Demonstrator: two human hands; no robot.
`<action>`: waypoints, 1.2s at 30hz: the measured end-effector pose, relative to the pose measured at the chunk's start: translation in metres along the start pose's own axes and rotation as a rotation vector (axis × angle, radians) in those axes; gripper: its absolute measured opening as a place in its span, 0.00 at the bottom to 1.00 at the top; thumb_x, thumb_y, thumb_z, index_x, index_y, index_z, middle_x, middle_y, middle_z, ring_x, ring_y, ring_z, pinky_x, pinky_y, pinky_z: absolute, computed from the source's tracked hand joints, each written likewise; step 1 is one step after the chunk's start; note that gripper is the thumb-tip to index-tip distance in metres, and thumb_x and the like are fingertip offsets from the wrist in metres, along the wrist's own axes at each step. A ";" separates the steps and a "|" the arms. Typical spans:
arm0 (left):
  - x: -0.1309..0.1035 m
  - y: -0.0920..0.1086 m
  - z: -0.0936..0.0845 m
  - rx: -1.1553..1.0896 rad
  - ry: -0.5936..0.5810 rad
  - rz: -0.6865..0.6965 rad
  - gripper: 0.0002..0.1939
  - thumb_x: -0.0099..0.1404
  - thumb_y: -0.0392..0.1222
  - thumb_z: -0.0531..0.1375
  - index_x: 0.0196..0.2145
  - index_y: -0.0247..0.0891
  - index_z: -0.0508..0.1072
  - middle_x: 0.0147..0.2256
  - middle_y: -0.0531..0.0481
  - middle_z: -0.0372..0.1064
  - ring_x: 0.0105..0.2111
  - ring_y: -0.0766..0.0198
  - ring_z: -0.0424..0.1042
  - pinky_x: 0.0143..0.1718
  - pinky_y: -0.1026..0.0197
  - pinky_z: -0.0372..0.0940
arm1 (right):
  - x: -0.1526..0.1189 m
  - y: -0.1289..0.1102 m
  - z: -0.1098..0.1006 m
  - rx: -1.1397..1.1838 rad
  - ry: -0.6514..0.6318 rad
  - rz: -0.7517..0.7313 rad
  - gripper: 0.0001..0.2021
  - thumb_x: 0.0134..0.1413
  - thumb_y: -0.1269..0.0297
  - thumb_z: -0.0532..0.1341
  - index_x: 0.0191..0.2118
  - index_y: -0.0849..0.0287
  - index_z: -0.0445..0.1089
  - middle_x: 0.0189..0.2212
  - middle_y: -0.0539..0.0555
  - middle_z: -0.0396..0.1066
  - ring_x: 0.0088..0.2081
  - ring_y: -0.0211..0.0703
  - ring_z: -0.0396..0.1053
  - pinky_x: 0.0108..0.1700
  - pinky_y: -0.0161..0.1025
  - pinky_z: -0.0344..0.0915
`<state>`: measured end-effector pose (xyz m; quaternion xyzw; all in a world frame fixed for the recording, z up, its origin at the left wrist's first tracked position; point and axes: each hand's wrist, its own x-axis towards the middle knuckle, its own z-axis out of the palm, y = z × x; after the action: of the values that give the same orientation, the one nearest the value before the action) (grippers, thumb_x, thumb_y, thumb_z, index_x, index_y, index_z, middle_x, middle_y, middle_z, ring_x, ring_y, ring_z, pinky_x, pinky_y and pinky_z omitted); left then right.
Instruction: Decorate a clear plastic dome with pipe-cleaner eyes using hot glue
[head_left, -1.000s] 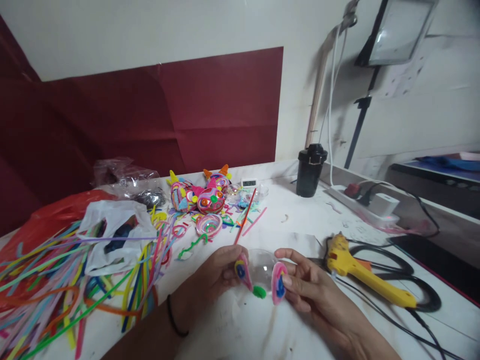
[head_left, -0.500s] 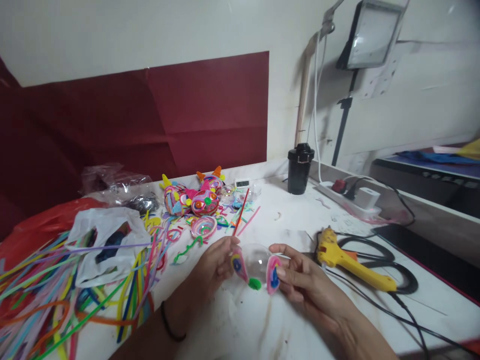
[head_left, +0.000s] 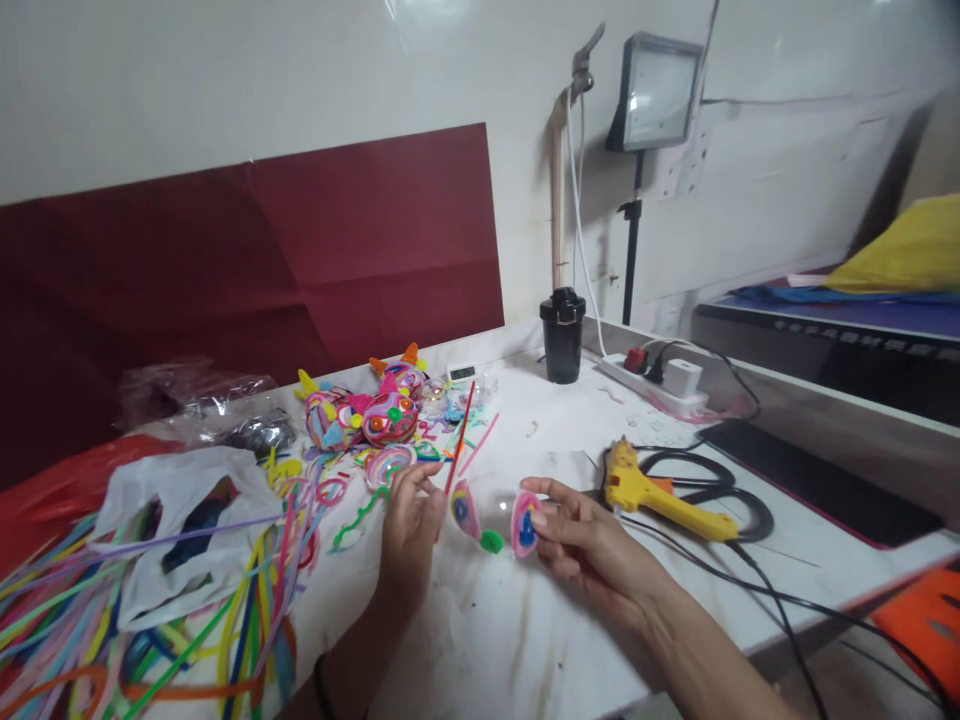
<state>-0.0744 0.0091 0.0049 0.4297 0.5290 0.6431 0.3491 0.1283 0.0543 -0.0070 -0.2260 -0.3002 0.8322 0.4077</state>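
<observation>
A clear plastic dome (head_left: pixel 501 505) carries two pink-edged eye shapes with blue and yellow middles and a green fuzzy dot (head_left: pixel 491 541) low between them. My right hand (head_left: pixel 581 530) grips its right side, thumb and fingers pinching near the pink and blue eye shape (head_left: pixel 526 524). My left hand (head_left: pixel 411 525) is apart from the dome, just left of it, with its fingers loosely bent and apart and nothing seen in them. Beside its fingertips a thin red stick (head_left: pixel 463 430) slants on the table; its lower end runs behind the hand.
Several colourful fuzzy-stem animal heads (head_left: pixel 390 412) sit at the back. Left lie loose pipe cleaners (head_left: pixel 247 610) and a white plastic bag (head_left: pixel 127 540). Right are a yellow glue gun (head_left: pixel 667 497) with black cable, a power strip (head_left: pixel 652 385) and a black cup (head_left: pixel 562 335).
My left hand has let go of the dome and drawn slightly left, its fingers loosening. My right hand still holds the dome. The view has turned a little to the right.
</observation>
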 end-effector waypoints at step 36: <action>-0.009 0.000 0.018 -0.255 -0.184 -0.366 0.23 0.58 0.59 0.63 0.35 0.33 0.75 0.34 0.44 0.73 0.35 0.59 0.70 0.27 0.63 0.62 | 0.000 0.004 -0.003 0.043 -0.019 0.027 0.29 0.28 0.70 0.79 0.41 0.59 0.69 0.16 0.41 0.59 0.16 0.24 0.50 0.17 0.25 0.38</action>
<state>-0.0544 0.0083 0.0043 0.3359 0.4784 0.5890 0.5580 0.1272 0.0533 -0.0120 -0.2131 -0.2830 0.8460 0.3985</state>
